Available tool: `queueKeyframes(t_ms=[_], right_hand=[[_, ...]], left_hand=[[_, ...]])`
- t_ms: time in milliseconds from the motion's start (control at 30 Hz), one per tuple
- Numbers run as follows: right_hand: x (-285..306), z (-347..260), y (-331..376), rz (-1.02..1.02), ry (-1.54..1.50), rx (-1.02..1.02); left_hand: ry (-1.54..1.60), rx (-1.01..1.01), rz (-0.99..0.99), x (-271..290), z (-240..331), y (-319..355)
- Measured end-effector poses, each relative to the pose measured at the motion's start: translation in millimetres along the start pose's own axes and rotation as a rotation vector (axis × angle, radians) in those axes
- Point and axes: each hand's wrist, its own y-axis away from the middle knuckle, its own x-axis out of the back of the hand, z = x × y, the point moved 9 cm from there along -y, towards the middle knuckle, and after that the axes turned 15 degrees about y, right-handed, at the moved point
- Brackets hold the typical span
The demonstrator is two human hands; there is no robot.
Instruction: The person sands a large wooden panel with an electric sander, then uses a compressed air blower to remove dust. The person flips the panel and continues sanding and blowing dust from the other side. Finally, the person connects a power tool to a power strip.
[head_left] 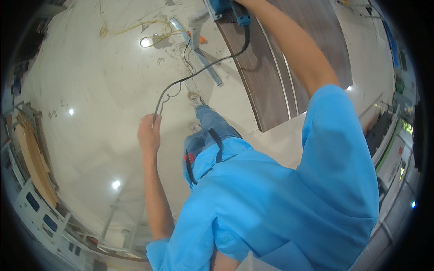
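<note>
Pinched in my left hand (pixel 149 128) is a black power cord (pixel 175 83), which runs up and right to the rear of a teal-blue power saw (pixel 220 6). A metal base plate shows along the saw's left side. At the upper edge my right hand (pixel 247 2) is on the saw, mostly cut off by the picture, its fingers hidden. The saw sits at the left edge of a dark brown wood-grain panel (pixel 246 61). Narrow pale gaps part this panel from a thin strip (pixel 288 83) and another dark panel (pixel 318 40).
A pale support leg (pixel 195 38) stands left of the panels, near a metal bar (pixel 205 63) on the floor. Small orange item (pixel 202 40) lies there. Farther left is a loose yellow cord (pixel 156 40). Boards (pixel 34 158) lean at far left above white equipment (pixel 43 217).
</note>
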Motion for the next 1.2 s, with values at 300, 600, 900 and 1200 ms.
queueKeyframes(t_ms=[300, 600, 900, 1200], right_hand=[[7, 65, 255, -0.038, -0.012, 0.027], [10, 127, 507, -0.340, -0.025, -0.232], [7, 97, 383, -0.181, -0.045, -0.203], [-4, 19, 78, -0.060, -0.019, -0.096]], left_hand=[[-0.067, -0.191, -0.220, -6, 3, -36], [0.045, -0.478, -0.648, -112, 14, 43], [0.222, -0.223, -0.433, -57, -8, -4], [0.302, -0.001, -0.083, 49, -22, -208]])
